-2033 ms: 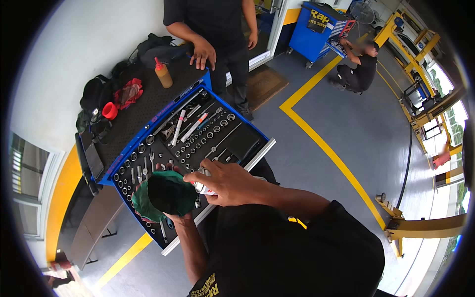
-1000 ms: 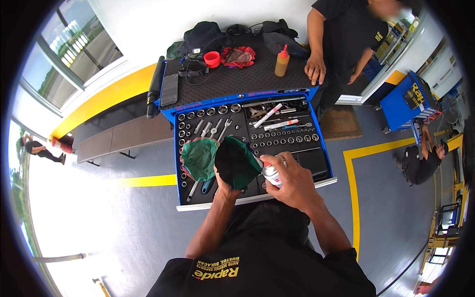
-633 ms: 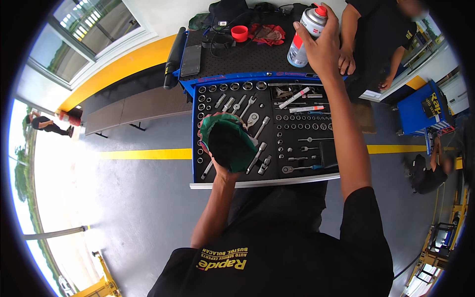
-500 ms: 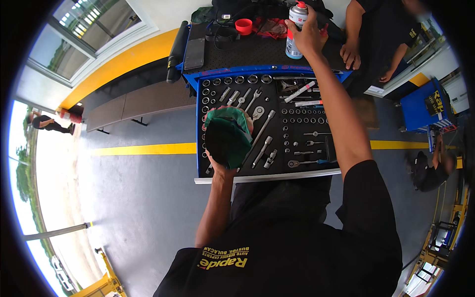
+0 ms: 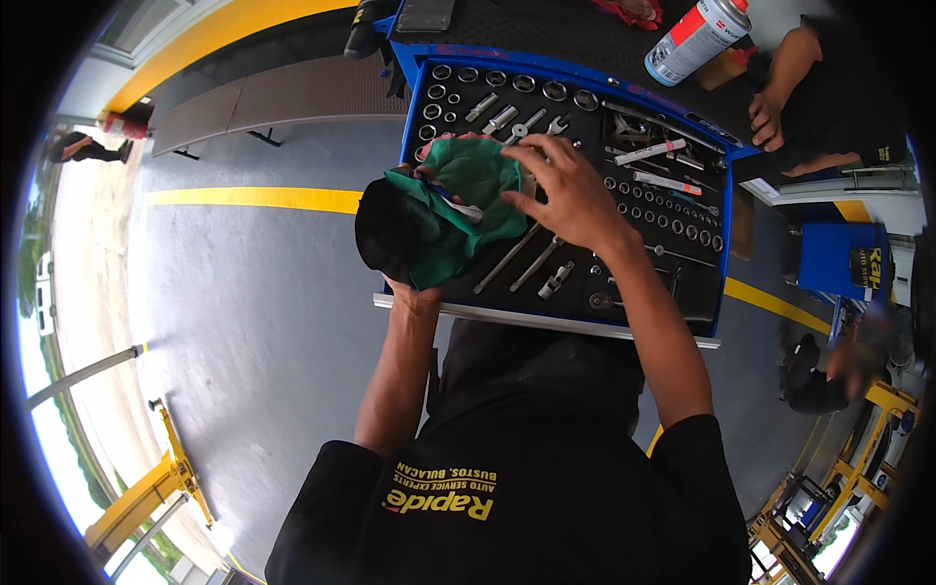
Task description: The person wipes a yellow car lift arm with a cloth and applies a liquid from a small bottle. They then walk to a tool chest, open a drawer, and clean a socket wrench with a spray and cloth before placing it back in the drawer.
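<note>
Gone from the right hand (image 5: 570, 200) since earlier, the aerosol can (image 5: 697, 41) now sits on the cabinet top (image 5: 536, 37) behind the open tool drawer (image 5: 585, 328). Head view: the right hand's fingers spread apart beside the green cloth (image 5: 478, 175), over the drawer's left part. Beneath, the left hand (image 5: 413, 292) supports the cloth near the drawer's front edge; its fingers are hidden, their grip unclear.
</note>
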{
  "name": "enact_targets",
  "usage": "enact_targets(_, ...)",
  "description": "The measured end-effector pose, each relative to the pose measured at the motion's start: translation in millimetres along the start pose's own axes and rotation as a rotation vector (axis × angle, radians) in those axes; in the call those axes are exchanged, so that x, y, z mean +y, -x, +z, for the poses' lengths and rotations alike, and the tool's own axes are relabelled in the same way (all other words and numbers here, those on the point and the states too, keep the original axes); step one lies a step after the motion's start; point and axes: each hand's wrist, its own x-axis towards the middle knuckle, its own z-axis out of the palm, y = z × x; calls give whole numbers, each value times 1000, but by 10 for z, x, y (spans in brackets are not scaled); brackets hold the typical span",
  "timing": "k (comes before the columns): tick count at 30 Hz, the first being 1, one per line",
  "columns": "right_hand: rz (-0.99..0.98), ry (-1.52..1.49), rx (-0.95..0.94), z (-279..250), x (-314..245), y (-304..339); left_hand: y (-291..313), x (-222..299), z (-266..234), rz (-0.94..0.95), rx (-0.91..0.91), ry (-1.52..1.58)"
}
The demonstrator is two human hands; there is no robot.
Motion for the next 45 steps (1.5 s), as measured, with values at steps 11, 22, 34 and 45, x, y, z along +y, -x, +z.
enact_targets(11, 82, 207, 96, -504, -23, 388, -166, 8, 106, 22, -53, 105)
enact_targets(22, 327, 136, 19, -783, 7, 945, -168, -120, 260, -116, 63, -121)
enact_targets(34, -209, 312, -371, 206, -69, -139, -57, -150, 286, -70, 85, -88)
enact_targets(45, -660, 541, -371, 253, 283, -97, -22, 147, 449, -15, -94, -96)
